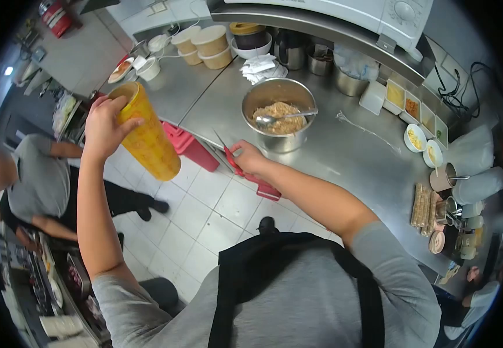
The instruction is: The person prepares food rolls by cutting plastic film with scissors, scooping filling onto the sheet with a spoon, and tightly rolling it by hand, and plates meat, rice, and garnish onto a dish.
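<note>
My left hand (107, 124) grips the upper end of a tall yellow cylinder (151, 142), tilted, with a reddish pattern; it looks like a roll or tube with an open top. The cylinder is held up off the counter over the floor. My right hand (248, 158) is closed around red-handled scissors (228, 155), their thin blade pointing up and left near the counter's front edge. Just beyond that hand, a steel bowl (280, 134) stands on the counter. A crumbly light-brown mix (280, 110) lies in it, with a metal spoon (267, 120) resting on top.
The steel counter (344, 156) carries lidded tubs (211, 42), folded white cloths (262, 66), a steel pot (351, 80), ingredient trays (412, 108) and wrapped rolls (420, 207). Below it stands a red bin (190, 148). A co-worker (40, 180) stands at left; another person (480, 301) is at lower right.
</note>
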Demonstrator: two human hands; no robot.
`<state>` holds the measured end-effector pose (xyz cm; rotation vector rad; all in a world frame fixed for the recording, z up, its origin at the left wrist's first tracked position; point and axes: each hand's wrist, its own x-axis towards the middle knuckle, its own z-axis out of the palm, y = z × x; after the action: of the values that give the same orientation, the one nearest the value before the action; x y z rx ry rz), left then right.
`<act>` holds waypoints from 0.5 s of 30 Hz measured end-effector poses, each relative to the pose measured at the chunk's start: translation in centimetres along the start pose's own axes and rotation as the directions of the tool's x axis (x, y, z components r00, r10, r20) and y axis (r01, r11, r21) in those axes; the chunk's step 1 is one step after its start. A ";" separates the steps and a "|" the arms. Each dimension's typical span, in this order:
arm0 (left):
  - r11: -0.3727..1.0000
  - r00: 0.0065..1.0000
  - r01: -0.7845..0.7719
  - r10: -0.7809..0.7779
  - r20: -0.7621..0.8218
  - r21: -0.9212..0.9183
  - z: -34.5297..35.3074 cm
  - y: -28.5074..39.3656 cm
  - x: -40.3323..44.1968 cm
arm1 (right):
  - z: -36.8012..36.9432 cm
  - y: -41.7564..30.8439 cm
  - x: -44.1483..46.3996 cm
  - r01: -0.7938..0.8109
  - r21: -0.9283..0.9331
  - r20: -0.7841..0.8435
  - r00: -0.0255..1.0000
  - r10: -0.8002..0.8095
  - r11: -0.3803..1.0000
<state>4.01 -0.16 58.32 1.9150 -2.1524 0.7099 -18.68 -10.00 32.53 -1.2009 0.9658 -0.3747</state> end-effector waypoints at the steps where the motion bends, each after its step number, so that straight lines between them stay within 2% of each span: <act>1: 1.000 0.999 0.024 -0.024 -0.023 -0.004 0.9 -1.3 1.4 | 1.1 0.3 3.6 0.051 -0.047 -0.070 0.996 -0.054 0.998; 3: 0.997 0.995 0.071 -0.072 -0.063 -0.020 3.6 -3.6 4.0 | 2.5 0.2 9.5 0.155 -0.169 -0.176 0.967 -0.185 0.973; 4: 0.997 0.997 0.029 -0.035 -0.073 -0.077 5.0 -4.7 5.5 | 3.0 -0.7 11.2 0.207 -0.245 -0.211 0.942 -0.260 0.947; 6: 0.982 0.994 0.064 -0.079 -0.080 -0.178 7.9 -5.6 8.3 | 3.1 -1.7 13.1 0.330 -0.437 -0.189 0.876 -0.444 0.837; 7: 0.970 0.991 0.085 -0.106 -0.082 -0.230 9.5 -6.0 9.6 | 3.0 -2.4 13.5 0.311 -0.424 -0.170 0.895 -0.412 0.851; 8: 0.977 0.988 0.055 -0.084 -0.132 -0.207 11.4 -6.6 10.9 | 2.9 -3.1 13.9 0.292 -0.412 -0.149 0.913 -0.380 0.863; 10: 0.983 0.989 0.071 -0.091 -0.114 -0.169 14.1 -6.7 13.6 | 2.3 -4.6 13.8 0.222 -0.379 -0.075 0.960 -0.269 0.898; 13: 0.982 0.988 0.101 -0.118 -0.102 -0.160 16.2 -6.0 17.4 | 2.8 -4.8 14.1 0.173 -0.651 -0.142 0.929 -0.342 0.739; 15: 0.981 0.986 0.097 -0.117 -0.117 -0.170 17.3 -5.7 19.3 | 3.6 -5.5 11.9 0.138 -0.798 -0.093 0.934 -0.346 0.587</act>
<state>9.63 -25.52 52.87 1.8337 -1.9508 0.5971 -7.79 -18.16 32.57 -2.1643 1.2311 -0.3210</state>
